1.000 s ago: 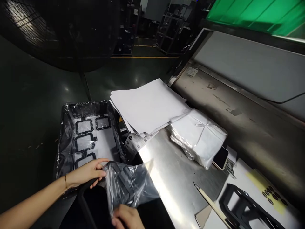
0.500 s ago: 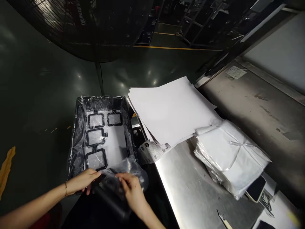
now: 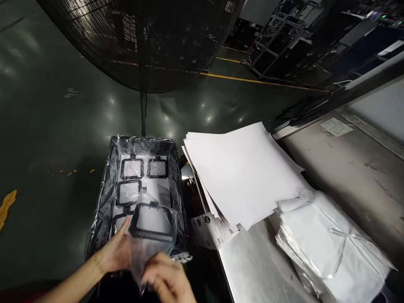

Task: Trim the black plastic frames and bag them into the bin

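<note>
My left hand (image 3: 117, 253) and my right hand (image 3: 166, 278) together hold a clear plastic bag (image 3: 148, 235) with a black square frame part inside it. The bagged frame hangs over the near end of a black bin (image 3: 107, 168) lined with clear film. Three bagged black frames (image 3: 132, 168) lie flat on white paper at the bin's bottom, and a fourth is partly hidden behind the held bag. My left hand grips the bag's left edge. My right hand pinches its lower right corner.
A stack of white paper sheets (image 3: 243, 172) lies on the steel table (image 3: 252, 269) right of the bin. A tied bundle of clear bags (image 3: 328, 244) sits at right. A printed leaflet (image 3: 208, 229) lies by the table's edge. A large black fan (image 3: 139, 42) stands behind.
The view swung left and down. Both hands lifted the bagged frame from the bin's near rim and brought it over the bin, now flattened and held upright.
</note>
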The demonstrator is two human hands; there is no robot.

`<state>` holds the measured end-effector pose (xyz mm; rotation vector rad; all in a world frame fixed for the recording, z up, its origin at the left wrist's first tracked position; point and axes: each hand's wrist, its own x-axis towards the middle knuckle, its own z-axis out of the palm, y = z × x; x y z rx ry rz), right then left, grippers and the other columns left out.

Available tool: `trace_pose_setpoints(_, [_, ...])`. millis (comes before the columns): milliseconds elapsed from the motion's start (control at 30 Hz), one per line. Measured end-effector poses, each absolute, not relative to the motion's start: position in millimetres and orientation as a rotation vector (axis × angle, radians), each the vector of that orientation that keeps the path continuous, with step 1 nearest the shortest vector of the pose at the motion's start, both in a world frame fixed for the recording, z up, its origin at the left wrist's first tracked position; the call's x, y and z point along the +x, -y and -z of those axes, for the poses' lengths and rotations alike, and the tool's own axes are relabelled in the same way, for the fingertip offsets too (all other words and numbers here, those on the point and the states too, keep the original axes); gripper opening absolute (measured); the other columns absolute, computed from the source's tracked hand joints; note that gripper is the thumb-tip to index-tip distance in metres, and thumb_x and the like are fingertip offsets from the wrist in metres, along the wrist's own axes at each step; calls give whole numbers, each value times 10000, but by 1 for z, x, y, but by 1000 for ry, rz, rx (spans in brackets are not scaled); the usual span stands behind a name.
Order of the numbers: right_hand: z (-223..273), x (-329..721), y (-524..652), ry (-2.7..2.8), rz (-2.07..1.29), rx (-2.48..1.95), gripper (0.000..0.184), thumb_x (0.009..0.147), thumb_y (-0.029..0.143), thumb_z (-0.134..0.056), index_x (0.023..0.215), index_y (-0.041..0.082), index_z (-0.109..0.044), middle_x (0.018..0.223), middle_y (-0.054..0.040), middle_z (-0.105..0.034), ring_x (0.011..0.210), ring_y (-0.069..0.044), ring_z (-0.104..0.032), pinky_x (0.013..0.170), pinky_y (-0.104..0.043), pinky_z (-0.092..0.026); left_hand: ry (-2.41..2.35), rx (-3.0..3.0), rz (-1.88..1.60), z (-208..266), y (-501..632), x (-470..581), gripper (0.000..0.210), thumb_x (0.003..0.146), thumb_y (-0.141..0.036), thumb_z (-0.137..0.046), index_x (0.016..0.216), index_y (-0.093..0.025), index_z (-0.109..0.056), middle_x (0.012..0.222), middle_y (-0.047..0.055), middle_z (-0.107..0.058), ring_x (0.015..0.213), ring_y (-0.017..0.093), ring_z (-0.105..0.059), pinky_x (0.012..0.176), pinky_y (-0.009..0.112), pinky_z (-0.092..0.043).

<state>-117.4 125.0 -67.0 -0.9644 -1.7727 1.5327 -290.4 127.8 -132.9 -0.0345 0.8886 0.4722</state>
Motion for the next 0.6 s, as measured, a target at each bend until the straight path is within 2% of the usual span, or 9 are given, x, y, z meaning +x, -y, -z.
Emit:
trace_pose_setpoints(67, [96,-120,-107,1768,-1553,-953,487,790,572,-341,595,236,-634,584,-31,-592,608,-153,-539,619,-273,-410,-954,-137,-637,154,-141,-277,466,752,-539,-451,924,-120,-561,876,83,-650,720,187,-621,660,342,-491])
trace_pose_setpoints(133, [124,-112,-95,1681,-1563,-1098,436,746,585,-416,603,249,-653,595,-49,-609,638,-191,-543,630,-312,-410,-1021,-212,-764,170,-151,-267,227,812,-317,-490,915,-126,-554,892,41,-627,720,134,-601,661,308,-495])
trace_pose_setpoints(167, [137,-105,-92,1604,-1579,-1196,402,751,561,-437,643,247,-662,615,-55,-616,642,-200,-549,620,-320,-415,-1048,-237,-804,175,-153,-264,177,818,-260,-490,909,-122,-554,888,33,-617,715,123,-593,647,297,-497])
trace_pose_setpoints(233, [157,-90,-95,1406,-1635,-1363,384,782,526,-419,744,231,-662,636,-56,-621,604,-201,-567,569,-319,-434,-1082,-268,-842,183,-150,-261,156,813,-230,-499,909,-120,-554,878,28,-606,710,124,-586,627,292,-500])
trace_pose_setpoints(300, [172,-82,-107,1194,-1701,-1457,478,827,537,-300,820,202,-642,663,-62,-627,584,-199,-591,528,-317,-456,-1105,-262,-843,190,-141,-259,147,807,-216,-508,907,-118,-554,873,28,-603,725,130,-586,640,301,-501])
trace_pose_setpoints(400, [194,-88,-132,935,-1765,-1509,600,851,546,-151,933,151,-595,783,-97,-636,715,-218,-620,588,-349,-485,-1148,-164,-805,208,-130,-255,149,812,-224,-498,895,-115,-557,879,36,-606,777,148,-589,684,331,-497])
trace_pose_setpoints(500, [225,-104,-156,753,-1757,-1566,455,866,476,-292,1051,126,-515,888,-93,-616,786,-191,-607,660,-356,-486,-1234,56,-745,236,-133,-255,244,822,-300,-475,984,-127,-533,962,60,-596,845,175,-582,740,379,-481])
trace_pose_setpoints(600, [266,-116,-180,665,-1693,-1617,337,850,383,-430,1077,139,-483,985,-64,-570,823,-157,-577,713,-358,-475,-1375,380,-626,272,-142,-265,345,828,-359,-443,1107,-159,-475,1135,87,-527,1002,222,-521,851,454,-413])
